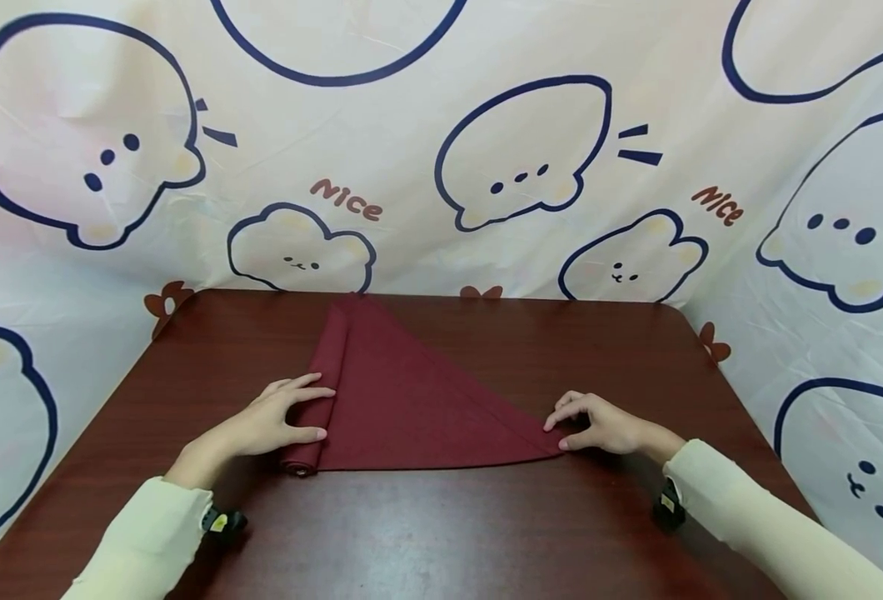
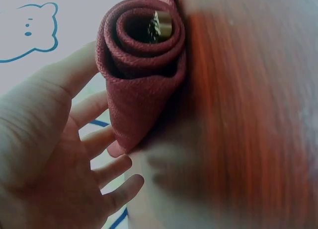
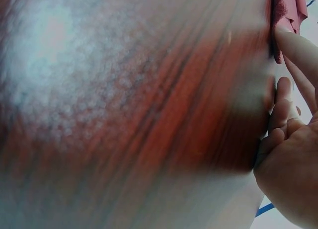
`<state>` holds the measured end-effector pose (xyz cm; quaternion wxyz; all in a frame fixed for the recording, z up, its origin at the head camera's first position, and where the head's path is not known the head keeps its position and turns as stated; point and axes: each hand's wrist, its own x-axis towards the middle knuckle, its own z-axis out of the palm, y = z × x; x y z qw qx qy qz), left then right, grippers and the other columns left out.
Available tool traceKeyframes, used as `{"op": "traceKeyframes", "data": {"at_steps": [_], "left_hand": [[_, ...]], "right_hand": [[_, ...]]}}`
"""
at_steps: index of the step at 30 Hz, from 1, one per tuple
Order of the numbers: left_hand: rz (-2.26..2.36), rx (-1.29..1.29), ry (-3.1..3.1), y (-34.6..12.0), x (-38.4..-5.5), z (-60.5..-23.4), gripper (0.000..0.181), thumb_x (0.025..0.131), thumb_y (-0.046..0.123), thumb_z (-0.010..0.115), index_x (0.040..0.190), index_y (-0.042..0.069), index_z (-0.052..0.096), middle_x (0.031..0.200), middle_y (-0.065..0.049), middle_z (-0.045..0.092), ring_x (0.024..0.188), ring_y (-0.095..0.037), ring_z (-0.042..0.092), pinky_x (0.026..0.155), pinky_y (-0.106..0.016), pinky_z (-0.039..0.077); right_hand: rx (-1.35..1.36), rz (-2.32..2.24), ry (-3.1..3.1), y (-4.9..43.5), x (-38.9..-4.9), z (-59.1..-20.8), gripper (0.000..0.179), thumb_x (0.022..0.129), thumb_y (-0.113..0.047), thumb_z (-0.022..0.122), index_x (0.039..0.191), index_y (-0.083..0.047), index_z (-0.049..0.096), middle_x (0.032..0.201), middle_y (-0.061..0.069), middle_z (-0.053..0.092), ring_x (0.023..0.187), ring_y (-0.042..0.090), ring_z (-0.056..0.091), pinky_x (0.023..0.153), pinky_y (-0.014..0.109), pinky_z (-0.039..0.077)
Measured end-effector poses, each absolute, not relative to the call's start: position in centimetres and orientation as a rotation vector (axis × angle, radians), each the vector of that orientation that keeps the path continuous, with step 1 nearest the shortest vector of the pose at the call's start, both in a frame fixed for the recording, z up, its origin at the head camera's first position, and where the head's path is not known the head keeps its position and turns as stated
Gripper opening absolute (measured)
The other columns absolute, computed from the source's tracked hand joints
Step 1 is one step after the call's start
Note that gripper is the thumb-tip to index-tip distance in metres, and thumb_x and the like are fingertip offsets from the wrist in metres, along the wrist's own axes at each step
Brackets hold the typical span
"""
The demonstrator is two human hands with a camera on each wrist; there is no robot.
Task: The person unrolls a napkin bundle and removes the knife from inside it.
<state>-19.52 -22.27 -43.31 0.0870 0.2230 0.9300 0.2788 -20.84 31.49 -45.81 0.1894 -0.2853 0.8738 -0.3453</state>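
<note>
A dark red cloth (image 1: 426, 400) lies on the table, spread as a triangle that tapers to a corner on the right. Its left side is wound into a roll (image 1: 329, 350) that runs away from me. In the left wrist view a shiny gold-coloured piece (image 2: 163, 24) shows inside the layers at the roll's near end. My left hand (image 1: 265, 421) rests on the roll, fingers extended over it and thumb near its lower part. At the cloth's right corner, my right hand (image 1: 606, 423) touches the fabric with thumb and forefinger tips; its other fingers are bent.
The dark brown wooden table (image 1: 441, 542) is glossy, with a light reflection near its front. A pale curtain (image 1: 396, 150) with cartoon outlines hangs behind the table and along both sides.
</note>
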Motion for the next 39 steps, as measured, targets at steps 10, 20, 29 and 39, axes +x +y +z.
{"op": "traceKeyframes", "data": {"at_steps": [10, 20, 29, 39], "left_hand": [[0.873, 0.684, 2.741, -23.1, -19.7, -43.4, 0.061, 0.087, 0.036, 0.078, 0.14, 0.011, 0.06, 0.157, -0.026, 0.04, 0.139, -0.056, 0.033, 0.105, -0.075, 0.031], [0.807, 0.702, 2.771, -21.9, -19.2, -42.4, 0.061, 0.087, 0.037, 0.079, 0.14, 0.013, 0.061, 0.156, -0.023, 0.043, 0.14, -0.05, 0.033, 0.105, -0.073, 0.034], [0.607, 0.796, 2.864, -19.3, -18.8, -42.9, 0.052, 0.085, 0.033, 0.08, 0.133, 0.018, 0.067, 0.151, -0.014, 0.052, 0.14, -0.046, 0.039, 0.104, -0.07, 0.036], [0.527, 0.736, 2.861, -19.7, -18.6, -43.4, 0.059, 0.08, 0.033, 0.084, 0.135, 0.019, 0.066, 0.153, -0.015, 0.049, 0.141, -0.044, 0.039, 0.102, -0.065, 0.038]], "right_hand": [[-0.804, -0.966, 2.457, 31.3, -20.8, -45.6, 0.024, 0.089, -0.024, 0.078, 0.112, -0.019, 0.076, 0.115, 0.004, 0.059, 0.109, 0.011, 0.049, 0.097, 0.029, 0.04], [-0.802, -0.968, 2.448, 31.3, -20.8, -45.7, 0.024, 0.089, -0.024, 0.078, 0.112, -0.019, 0.076, 0.115, 0.004, 0.059, 0.108, 0.01, 0.05, 0.096, 0.028, 0.04], [-0.835, -1.004, 2.441, 31.2, -20.8, -45.7, 0.024, 0.088, -0.022, 0.079, 0.111, -0.017, 0.076, 0.113, 0.004, 0.06, 0.105, 0.009, 0.05, 0.093, 0.026, 0.041], [-0.84, -1.014, 2.439, 31.2, -20.6, -45.8, 0.023, 0.089, -0.023, 0.078, 0.111, -0.017, 0.076, 0.112, 0.005, 0.061, 0.104, 0.008, 0.051, 0.093, 0.025, 0.042]]}}
